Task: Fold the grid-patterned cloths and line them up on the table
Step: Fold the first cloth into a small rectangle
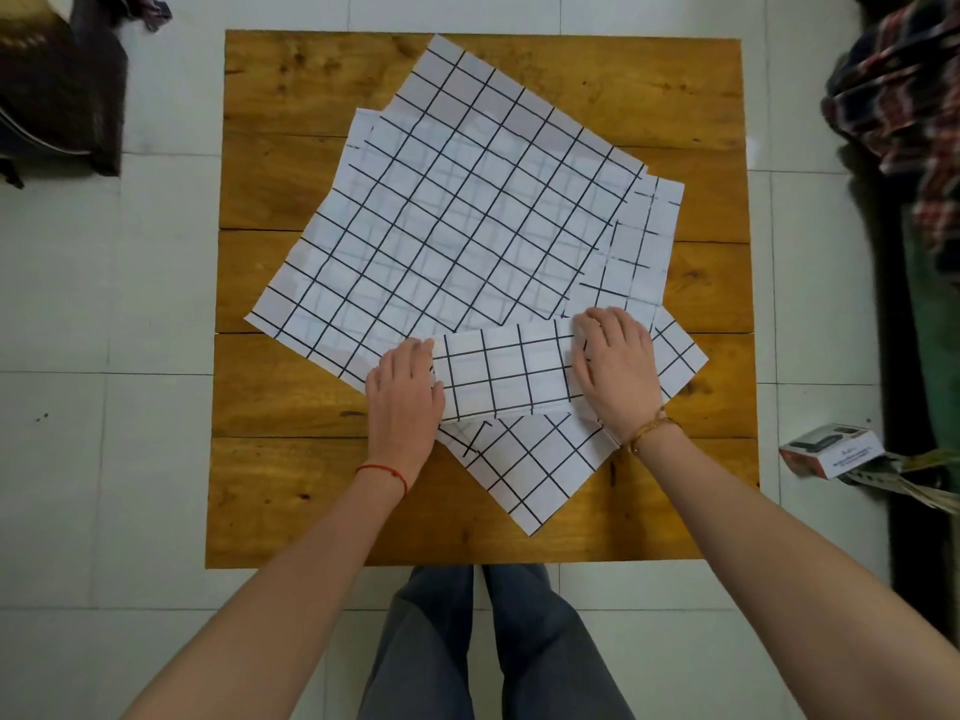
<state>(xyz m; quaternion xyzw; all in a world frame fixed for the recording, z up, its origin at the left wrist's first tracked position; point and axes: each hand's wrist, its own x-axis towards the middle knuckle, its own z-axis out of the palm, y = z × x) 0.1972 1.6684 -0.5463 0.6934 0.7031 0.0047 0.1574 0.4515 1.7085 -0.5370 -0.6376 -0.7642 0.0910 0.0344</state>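
Note:
Several white cloths with black grid lines lie overlapped on the wooden table point(291, 189). The biggest unfolded cloth point(457, 210) lies spread flat at a slant across the middle. A small folded cloth point(501, 374) sits in front of it, on top of another unfolded cloth point(535, 470) that reaches toward the near edge. My left hand point(405, 392) grips the folded cloth's left end, fingers curled at its edge. My right hand point(615, 368) grips its right end, fingers bent over the edge. More cloth edges point(649, 236) stick out at the right.
Bare wood shows along the table's left side, far edge and near edge. On the tiled floor, a small box point(831, 449) lies at the right, plaid fabric point(904, 96) at the far right, and a dark bag point(57, 90) at the far left. My legs stand at the near edge.

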